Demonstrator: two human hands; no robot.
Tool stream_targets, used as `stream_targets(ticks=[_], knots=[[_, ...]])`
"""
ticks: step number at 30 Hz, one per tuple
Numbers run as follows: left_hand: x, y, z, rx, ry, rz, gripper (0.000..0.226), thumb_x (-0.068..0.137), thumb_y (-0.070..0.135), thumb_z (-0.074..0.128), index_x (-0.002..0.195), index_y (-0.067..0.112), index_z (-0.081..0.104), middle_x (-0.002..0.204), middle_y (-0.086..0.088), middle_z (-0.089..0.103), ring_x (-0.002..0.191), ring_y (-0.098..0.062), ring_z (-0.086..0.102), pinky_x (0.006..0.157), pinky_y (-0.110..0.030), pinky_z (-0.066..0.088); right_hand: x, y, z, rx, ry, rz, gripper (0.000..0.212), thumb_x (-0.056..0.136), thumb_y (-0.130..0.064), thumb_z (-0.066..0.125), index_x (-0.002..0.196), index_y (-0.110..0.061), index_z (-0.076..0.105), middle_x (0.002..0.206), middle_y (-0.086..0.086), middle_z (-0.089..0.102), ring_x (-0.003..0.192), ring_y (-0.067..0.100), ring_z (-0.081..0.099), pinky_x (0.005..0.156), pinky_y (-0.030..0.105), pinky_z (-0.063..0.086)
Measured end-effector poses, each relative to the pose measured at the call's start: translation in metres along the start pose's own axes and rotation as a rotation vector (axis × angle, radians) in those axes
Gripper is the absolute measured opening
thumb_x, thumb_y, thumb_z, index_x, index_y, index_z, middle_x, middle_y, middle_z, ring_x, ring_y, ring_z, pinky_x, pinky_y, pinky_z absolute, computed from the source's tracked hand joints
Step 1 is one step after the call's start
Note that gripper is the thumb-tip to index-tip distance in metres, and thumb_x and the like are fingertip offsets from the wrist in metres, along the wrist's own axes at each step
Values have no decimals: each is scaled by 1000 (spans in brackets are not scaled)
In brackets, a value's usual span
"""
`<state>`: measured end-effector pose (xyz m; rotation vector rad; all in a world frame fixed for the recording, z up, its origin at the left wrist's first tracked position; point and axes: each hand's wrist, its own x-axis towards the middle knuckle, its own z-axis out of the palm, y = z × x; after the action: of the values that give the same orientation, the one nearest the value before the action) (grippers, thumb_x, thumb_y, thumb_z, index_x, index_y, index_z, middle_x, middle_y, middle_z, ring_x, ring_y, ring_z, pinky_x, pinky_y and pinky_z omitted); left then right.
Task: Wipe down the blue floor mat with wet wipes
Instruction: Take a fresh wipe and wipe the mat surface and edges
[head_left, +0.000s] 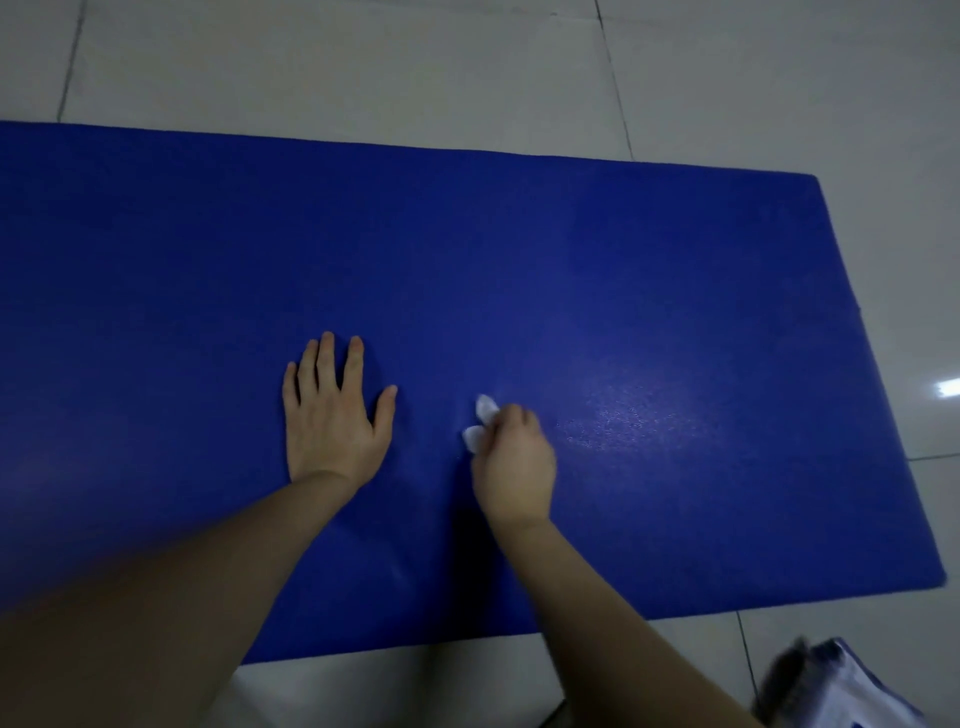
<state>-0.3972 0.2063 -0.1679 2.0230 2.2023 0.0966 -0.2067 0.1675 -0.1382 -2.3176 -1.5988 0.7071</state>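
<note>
Item: blue floor mat (519, 234), lying flat on the pale tiled floor (363, 62), its long sides running left to right and its right end in view. Left hand (332, 421): palm down on the mat, left of centre and nearer the near edge, fingers (326, 358) straight and spread, holding nothing; it reads as a brace. Right hand (514, 462): just right of the left hand and apart from it, fingers curled round a small bunched white wet wipe (486, 408), whose two ends poke out on the hand's left side against the mat. Sheen (623, 415): a speckled glossy patch right of the wiping hand, likely damp, though it may only be reflected light. Blurred white and blue packet (841, 686): on the floor off the mat's near right corner, contents not legible. Step in hand, by judgement: wiping the middle of the mat. Handling notes: keep the brace hand pressed so the mat does not creep; open the wipe out for broader contact; work in overlapping strokes towards one edge; cover the far edge and left end.
</note>
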Motion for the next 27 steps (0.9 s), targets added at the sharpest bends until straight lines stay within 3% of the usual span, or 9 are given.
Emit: stream_targets(ticks=[3, 6, 11, 16, 19, 23, 27], knots=[[0, 1, 1, -3, 3, -4, 71, 102, 58, 31, 159, 16, 26, 165, -16, 23, 153, -32, 17, 124, -53, 17, -9, -22, 24, -41, -116, -237, 34, 97, -38, 62, 119, -12, 61, 110, 5, 62, 88, 23, 64, 69, 27, 42], [0, 0, 1, -1, 0, -6, 71, 103, 59, 30, 159, 16, 25, 165, -15, 23, 154, -31, 17, 125, -53, 16, -5, -15, 25, -152, -89, -345, 32, 92, -39, 70, 104, -11, 62, 97, 5, 62, 75, 23, 64, 55, 30, 42], [0, -1, 0, 3, -2, 1, 72, 103, 61, 26, 160, 17, 24, 165, -14, 21, 154, -31, 15, 125, -53, 14, 32, 47, -25, -243, 23, -44, 22, 95, -26, 60, 107, -10, 53, 112, 8, 59, 92, 32, 65, 65, 35, 39], [-1, -1, -1, -4, -3, -1, 74, 101, 63, 22, 160, 17, 25, 165, -14, 21, 154, -31, 16, 125, -53, 15, 61, 118, -73, -295, 127, 249, 37, 87, -23, 72, 111, -11, 47, 114, 10, 56, 90, 32, 62, 63, 34, 39], [1, 0, -1, -4, 0, -8, 74, 101, 62, 23, 159, 17, 26, 165, -14, 22, 154, -31, 16, 125, -53, 16, 63, 113, -71, -250, 214, 304, 31, 98, -24, 61, 115, -4, 45, 115, 16, 56, 89, 35, 61, 63, 36, 36], [-1, 1, -2, 2, -9, -9, 74, 100, 62, 24, 159, 17, 26, 165, -14, 23, 154, -31, 17, 125, -53, 16, 53, 66, -33, -209, 199, 114, 23, 98, -22, 57, 113, -6, 50, 111, 15, 57, 83, 35, 63, 58, 33, 35], [0, 1, -2, 13, -6, -11, 75, 100, 62, 24, 159, 16, 27, 165, -15, 23, 153, -31, 18, 124, -53, 17, 40, 8, 12, -213, 174, -160, 24, 83, -22, 75, 96, -13, 57, 88, 8, 59, 63, 28, 62, 50, 30, 39]])
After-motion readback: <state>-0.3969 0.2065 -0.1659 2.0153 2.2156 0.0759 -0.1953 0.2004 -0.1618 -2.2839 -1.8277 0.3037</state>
